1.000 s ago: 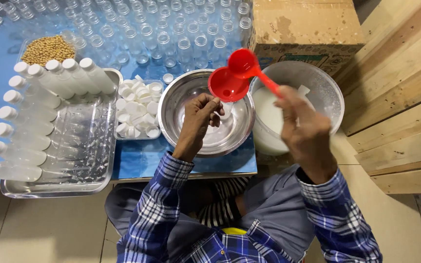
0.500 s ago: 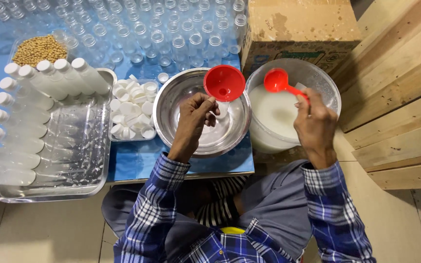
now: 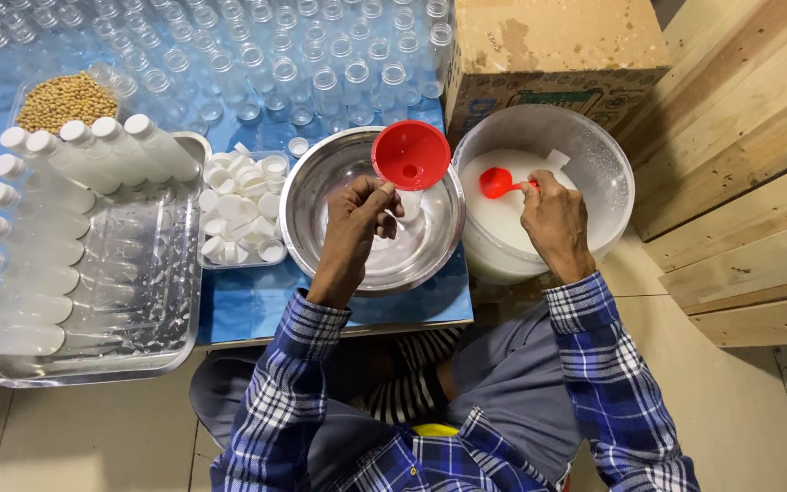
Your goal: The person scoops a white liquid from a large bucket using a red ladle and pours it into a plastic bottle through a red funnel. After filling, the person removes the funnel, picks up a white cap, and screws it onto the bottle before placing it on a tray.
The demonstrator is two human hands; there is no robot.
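My left hand [image 3: 360, 219] grips a small clear bottle [image 3: 409, 206] standing in a steel bowl [image 3: 321, 182], with a red funnel [image 3: 410, 156] sitting in its neck. My right hand [image 3: 553, 219] holds the handle of a red scoop [image 3: 500, 182], whose cup is down at the surface of the white liquid in a white bucket [image 3: 594, 155] to the right of the bowl.
A steel tray [image 3: 120, 301] at the left holds rows of filled white-capped bottles [image 3: 56, 219]. A small tub of white caps [image 3: 243, 205] sits beside the bowl. Several empty clear bottles [image 3: 257, 55] and a dish of yellow grains [image 3: 66, 98] stand behind. A cardboard box [image 3: 548, 46] and wooden planks [image 3: 740, 182] lie right.
My right hand has carried the red scoop from above the funnel rightward and down into the bucket's white liquid. My left hand has stayed on the bottle with the funnel.
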